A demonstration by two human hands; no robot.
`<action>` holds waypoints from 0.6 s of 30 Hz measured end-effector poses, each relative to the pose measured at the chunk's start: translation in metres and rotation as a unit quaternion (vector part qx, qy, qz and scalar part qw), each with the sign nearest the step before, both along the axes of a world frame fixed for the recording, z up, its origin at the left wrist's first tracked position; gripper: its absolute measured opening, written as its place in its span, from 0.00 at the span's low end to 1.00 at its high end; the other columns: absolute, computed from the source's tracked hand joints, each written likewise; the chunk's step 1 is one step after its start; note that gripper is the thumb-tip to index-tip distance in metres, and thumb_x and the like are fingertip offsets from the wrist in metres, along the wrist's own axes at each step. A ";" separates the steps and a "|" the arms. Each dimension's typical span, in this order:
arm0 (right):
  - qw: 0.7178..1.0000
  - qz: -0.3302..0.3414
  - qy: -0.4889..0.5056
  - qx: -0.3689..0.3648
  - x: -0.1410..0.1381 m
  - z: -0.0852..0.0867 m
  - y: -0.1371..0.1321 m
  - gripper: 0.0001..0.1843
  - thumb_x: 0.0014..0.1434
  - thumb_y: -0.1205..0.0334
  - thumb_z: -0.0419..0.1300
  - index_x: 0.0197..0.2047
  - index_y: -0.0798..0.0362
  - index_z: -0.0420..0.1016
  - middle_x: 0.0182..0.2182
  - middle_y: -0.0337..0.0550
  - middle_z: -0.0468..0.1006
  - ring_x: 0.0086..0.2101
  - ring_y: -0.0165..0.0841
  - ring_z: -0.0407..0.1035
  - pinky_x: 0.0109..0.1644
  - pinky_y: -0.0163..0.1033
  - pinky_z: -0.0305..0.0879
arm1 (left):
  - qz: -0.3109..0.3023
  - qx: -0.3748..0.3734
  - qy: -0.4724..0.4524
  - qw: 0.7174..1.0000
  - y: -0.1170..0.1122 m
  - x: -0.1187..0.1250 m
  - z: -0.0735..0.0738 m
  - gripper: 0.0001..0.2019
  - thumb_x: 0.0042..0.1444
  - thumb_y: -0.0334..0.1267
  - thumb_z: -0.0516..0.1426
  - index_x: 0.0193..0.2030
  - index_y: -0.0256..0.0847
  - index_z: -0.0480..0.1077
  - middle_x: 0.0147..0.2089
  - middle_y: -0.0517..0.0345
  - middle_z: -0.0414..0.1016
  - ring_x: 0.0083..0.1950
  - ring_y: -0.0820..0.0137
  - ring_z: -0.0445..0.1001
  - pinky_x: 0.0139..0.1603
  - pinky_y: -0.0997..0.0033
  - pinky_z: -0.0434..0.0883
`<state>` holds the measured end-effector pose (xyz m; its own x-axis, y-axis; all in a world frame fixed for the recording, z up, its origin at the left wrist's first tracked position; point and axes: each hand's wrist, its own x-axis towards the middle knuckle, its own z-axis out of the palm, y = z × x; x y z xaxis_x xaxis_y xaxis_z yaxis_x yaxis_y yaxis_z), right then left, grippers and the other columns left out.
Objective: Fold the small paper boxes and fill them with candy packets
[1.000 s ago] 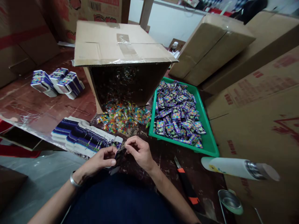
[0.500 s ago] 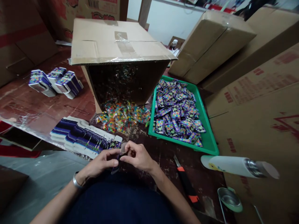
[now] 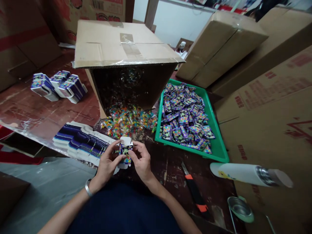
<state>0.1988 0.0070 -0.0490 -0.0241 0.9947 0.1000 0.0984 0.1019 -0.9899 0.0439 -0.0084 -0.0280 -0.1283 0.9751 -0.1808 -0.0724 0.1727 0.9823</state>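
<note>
A small printed carton with white end flaps is held in front of my body, its purple and green face turned up. My left hand grips its left side, with the thumb on the printed face. On the other side my right hand pinches the carton's right edge. Just left of it lies a long row of flattened cartons, overlapping one another. Bags of colourful candy spill from a big cardboard box lying on its side beyond my hands.
A green tray full of small purple packets stands at the right. Near it lie a box cutter with its blade out, a white flask and a metal-topped bowl. Several assembled cartons stand at far left; large cardboard boxes wall the right.
The carton has turned from edge-on to face up and moved slightly away from my body. My right hand has shifted from its upper end to its right side.
</note>
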 end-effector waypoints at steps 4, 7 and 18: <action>0.998 0.005 -0.044 0.038 0.001 -0.003 0.001 0.12 0.63 0.56 0.63 0.49 0.49 0.76 0.33 0.40 0.78 0.31 0.33 0.72 0.37 0.37 0.70 | -0.071 -0.008 0.002 0.997 -0.002 -0.006 -0.004 0.21 0.54 0.41 0.65 0.54 0.44 0.72 0.46 0.56 0.74 0.40 0.68 0.75 0.40 0.71 0.74; 0.995 0.023 -0.075 0.061 0.003 -0.001 0.004 0.06 0.64 0.57 0.61 0.39 0.50 0.76 0.33 0.41 0.76 0.33 0.34 0.72 0.41 0.39 0.70 | -0.112 -0.010 -0.032 0.993 -0.003 -0.008 -0.009 0.16 0.54 0.41 0.65 0.48 0.43 0.71 0.45 0.57 0.72 0.37 0.70 0.73 0.37 0.73 0.73; 0.993 0.096 0.063 -0.022 -0.001 0.014 0.014 0.12 0.57 0.53 0.68 0.34 0.51 0.72 0.34 0.41 0.77 0.36 0.34 0.73 0.42 0.37 0.70 | -0.086 -0.034 -0.064 0.994 -0.006 -0.008 -0.008 0.22 0.52 0.38 0.66 0.49 0.45 0.60 0.44 0.60 0.71 0.30 0.75 0.74 0.33 0.74 0.74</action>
